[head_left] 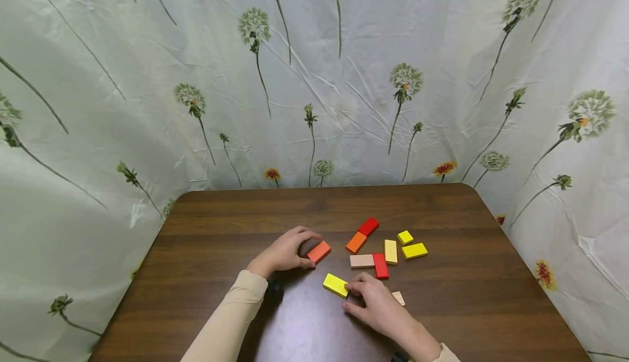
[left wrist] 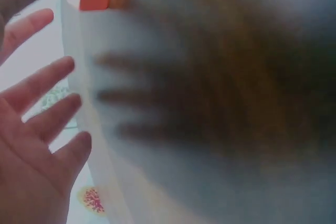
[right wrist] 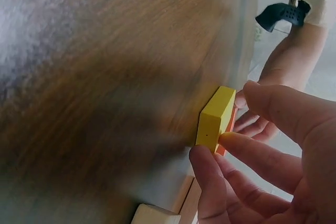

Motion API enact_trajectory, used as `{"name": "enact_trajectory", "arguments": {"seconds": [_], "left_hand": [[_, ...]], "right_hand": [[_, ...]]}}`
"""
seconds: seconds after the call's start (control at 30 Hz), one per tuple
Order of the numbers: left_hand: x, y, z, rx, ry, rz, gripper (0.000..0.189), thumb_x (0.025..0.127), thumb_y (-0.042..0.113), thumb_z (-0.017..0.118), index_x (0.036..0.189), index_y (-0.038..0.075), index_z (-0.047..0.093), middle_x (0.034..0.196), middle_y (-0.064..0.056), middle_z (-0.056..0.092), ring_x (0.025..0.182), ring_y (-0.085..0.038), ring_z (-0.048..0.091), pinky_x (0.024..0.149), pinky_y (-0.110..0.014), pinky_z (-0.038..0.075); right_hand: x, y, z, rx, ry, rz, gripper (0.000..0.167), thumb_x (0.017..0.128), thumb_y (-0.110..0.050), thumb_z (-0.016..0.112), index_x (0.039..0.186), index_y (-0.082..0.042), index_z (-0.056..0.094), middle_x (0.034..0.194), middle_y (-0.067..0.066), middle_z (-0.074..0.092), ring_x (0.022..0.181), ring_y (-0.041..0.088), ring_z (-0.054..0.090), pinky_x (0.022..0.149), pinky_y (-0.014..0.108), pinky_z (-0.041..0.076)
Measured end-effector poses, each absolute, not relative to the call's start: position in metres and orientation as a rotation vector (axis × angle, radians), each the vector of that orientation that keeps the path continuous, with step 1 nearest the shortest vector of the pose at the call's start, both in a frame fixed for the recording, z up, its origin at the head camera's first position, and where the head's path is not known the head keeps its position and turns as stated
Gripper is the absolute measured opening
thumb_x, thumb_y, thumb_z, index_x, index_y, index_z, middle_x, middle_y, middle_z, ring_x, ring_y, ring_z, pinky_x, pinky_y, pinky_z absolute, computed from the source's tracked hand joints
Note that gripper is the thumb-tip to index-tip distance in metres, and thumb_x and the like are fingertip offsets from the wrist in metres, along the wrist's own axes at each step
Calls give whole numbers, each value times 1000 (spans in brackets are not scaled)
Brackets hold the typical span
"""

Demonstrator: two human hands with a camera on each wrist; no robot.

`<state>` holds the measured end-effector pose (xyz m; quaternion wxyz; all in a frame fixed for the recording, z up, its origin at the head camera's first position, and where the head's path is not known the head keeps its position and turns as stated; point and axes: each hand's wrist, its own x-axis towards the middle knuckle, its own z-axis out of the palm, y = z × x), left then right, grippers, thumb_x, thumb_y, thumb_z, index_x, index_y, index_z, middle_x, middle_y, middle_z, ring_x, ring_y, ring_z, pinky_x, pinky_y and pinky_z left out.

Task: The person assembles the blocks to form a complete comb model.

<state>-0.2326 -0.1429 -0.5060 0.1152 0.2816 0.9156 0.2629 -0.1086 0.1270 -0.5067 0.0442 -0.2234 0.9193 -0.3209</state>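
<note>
My left hand [head_left: 285, 251] curves loosely around an orange-red block [head_left: 319, 251] lying on the brown table. The thumb is right at the block's near corner, with the index finger reaching over past its far side. In the left wrist view the four fingers [left wrist: 50, 85] are spread and apart from the block. My right hand [head_left: 377, 303] touches the right end of a yellow block [head_left: 336, 285] with its fingertips, and its thumb stays off to the near side. The right wrist view shows two fingertips at the end of that yellow block [right wrist: 210, 128].
Right of the hands lie red [head_left: 368, 226] and orange [head_left: 356, 242] blocks end to end. Nearer are a tan block [head_left: 361, 261], a red block [head_left: 380, 266] and a pale yellow block [head_left: 390, 252], then two yellow ones. A pale wooden block [head_left: 398, 297] is half hidden behind my right hand.
</note>
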Motion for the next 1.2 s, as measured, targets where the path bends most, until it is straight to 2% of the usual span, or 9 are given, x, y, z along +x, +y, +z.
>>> {"name": "enact_trajectory", "arguments": {"seconds": [0.1,0.17,0.2,0.33,0.5,0.8,1.07,1.2], "left_hand": [[-241,-144,-503,825,2590,813,76,87,26,92,155,16,58,169,-17,44,162,-45,30,130,-70,22],[-246,-144,-503,829,2547,833,79,87,26,92,156,15,56,173,-18,37,166,-45,19,131,-73,11],[-248,-144,-504,833,2531,836,80,86,26,92,157,15,55,174,-18,36,167,-45,17,130,-74,9],[-253,-145,-506,829,2497,826,82,86,27,92,158,17,55,176,-16,32,168,-42,15,129,-76,7],[-256,-145,-510,801,2476,798,75,86,29,92,154,21,60,178,-15,27,168,-41,13,129,-78,3],[-257,-145,-513,816,2475,792,68,87,28,90,149,26,64,178,-15,28,168,-41,14,127,-79,1],[-255,-147,-519,797,2509,863,62,84,25,92,141,22,68,177,-15,32,168,-40,17,129,-77,1],[-254,-148,-522,811,2521,891,61,84,25,93,139,20,68,176,-15,33,168,-39,19,129,-77,2]], "right_hand": [[-108,127,-507,-683,2806,-990,32,89,-19,88,113,1,80,104,1,67,87,10,61,77,28,56],[-108,127,-506,-685,2795,-1000,31,89,-19,88,112,0,80,103,1,67,86,9,61,76,27,56],[-107,127,-506,-684,2788,-1004,31,89,-19,88,112,0,81,103,1,67,86,9,60,76,27,56],[-106,127,-505,-670,2751,-1019,30,90,-18,87,113,0,81,102,1,67,86,9,61,75,26,56],[-106,128,-506,-653,2727,-1005,30,91,-19,86,114,0,81,102,1,69,87,9,63,77,26,58],[-106,130,-506,-646,2719,-1008,29,91,-18,86,114,-1,81,101,1,69,86,8,63,76,25,57],[-105,129,-506,-664,2712,-1015,28,91,-18,86,113,-2,81,100,1,69,86,9,64,75,25,57],[-107,130,-506,-656,2693,-1029,32,90,-18,87,117,-2,79,101,1,70,87,10,65,76,25,58]]}}
